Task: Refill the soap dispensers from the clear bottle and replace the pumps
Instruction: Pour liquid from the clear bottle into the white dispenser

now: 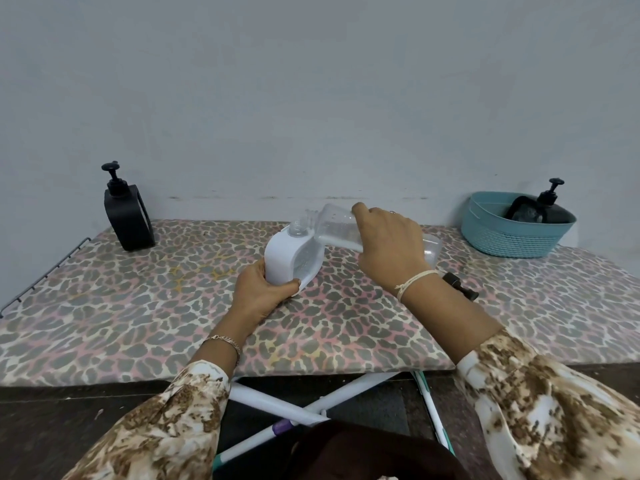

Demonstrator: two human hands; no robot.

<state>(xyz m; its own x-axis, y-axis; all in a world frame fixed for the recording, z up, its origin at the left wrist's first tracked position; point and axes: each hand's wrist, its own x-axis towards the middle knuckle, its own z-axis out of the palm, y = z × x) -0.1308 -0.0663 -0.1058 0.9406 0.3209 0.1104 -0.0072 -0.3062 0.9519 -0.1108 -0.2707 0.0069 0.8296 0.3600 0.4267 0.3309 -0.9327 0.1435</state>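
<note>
A white soap dispenser (282,258) stands at the middle of the leopard-print board (138,306), its pump off and its neck open. My left hand (261,292) grips its lower end. My right hand (388,244) holds the clear bottle (334,226) tilted on its side, its mouth just above the dispenser's neck. A black pump (460,287) lies on the board behind my right wrist, partly hidden. A black dispenser (128,213) with its pump on stands at the far left. Another black dispenser (540,209) lies in the teal basket (512,237).
The wall runs close behind the board. A wire rack edge (45,275) sticks out at the board's left side. White folding legs (311,400) show below the board's front edge.
</note>
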